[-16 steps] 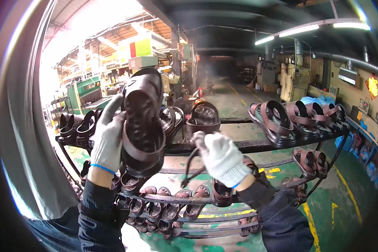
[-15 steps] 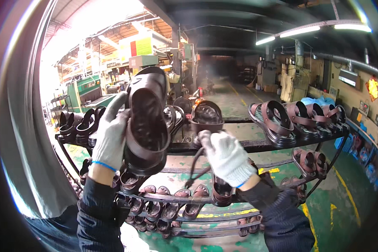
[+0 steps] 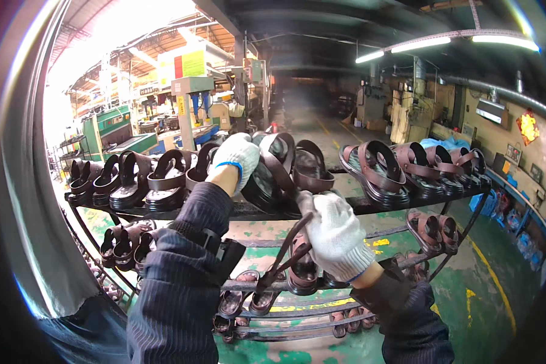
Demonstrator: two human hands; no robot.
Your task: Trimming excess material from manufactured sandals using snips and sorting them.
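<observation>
My left hand (image 3: 239, 156), in a white knit glove, is closed at the side of a dark brown sandal (image 3: 274, 173) standing on the rack's top bar. Its fingertips are partly hidden behind the sandal. My right hand (image 3: 333, 227), gloved too, is closed just in front of the top bar. From it hangs a thin dark strap (image 3: 279, 258) bent into a narrow loop. Right above its fingers is another brown sandal (image 3: 312, 170); whether the hand also grips this one I cannot tell.
Several brown sandals (image 3: 167, 176) line the top bar on the left, and more sandals (image 3: 382, 173) on the right. Lower tiers hold further sandals (image 3: 429, 233). Beyond the black metal rack (image 3: 370, 207) lies a green floor (image 3: 467, 255) with yellow lines. Green machinery (image 3: 115, 127) stands at the far left.
My left hand has brought the raised sandal down and to the right, onto the top bar beside the other one. My right hand has shifted slightly, with the strap still hanging from it.
</observation>
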